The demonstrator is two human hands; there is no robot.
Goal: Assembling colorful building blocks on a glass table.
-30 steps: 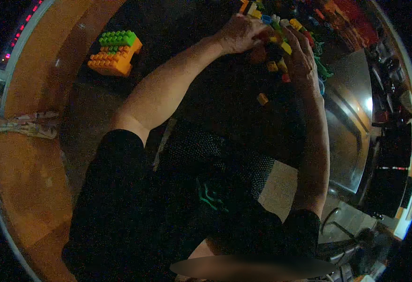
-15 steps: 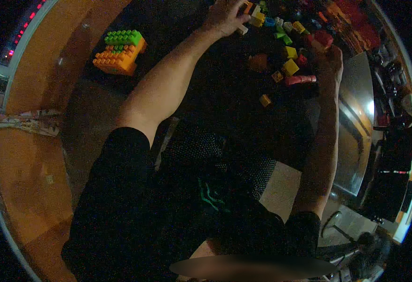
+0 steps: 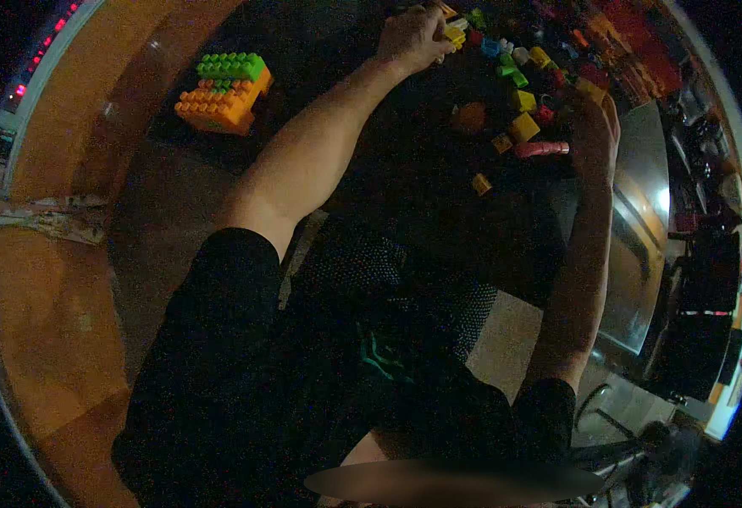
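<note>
Several small blocks (image 3: 458,24), a yellow block (image 3: 455,37) among them, sit near the top of our view, right against our left hand (image 3: 419,38). That hand is bent over them, knuckles folded, but we cannot tell whether it pinches any. Our right hand (image 3: 595,127) is half curled at the right side of the scattered pieces; it is too dim there for us to tell what it grips, if anything. Between our hands lie a blue block (image 3: 490,47), a green block (image 3: 518,79), a yellow cube (image 3: 525,129) and a pinkish-red tube-shaped piece (image 3: 542,149), whose right end is just beside our right hand. Nearer to us, an orange block (image 3: 482,184) lies apart on the dark surface (image 3: 405,161). Well to the left, we see an orange and green stack of studded bricks (image 3: 223,93). Rightmost, a glossy grey panel (image 3: 634,296) catches light.
</note>
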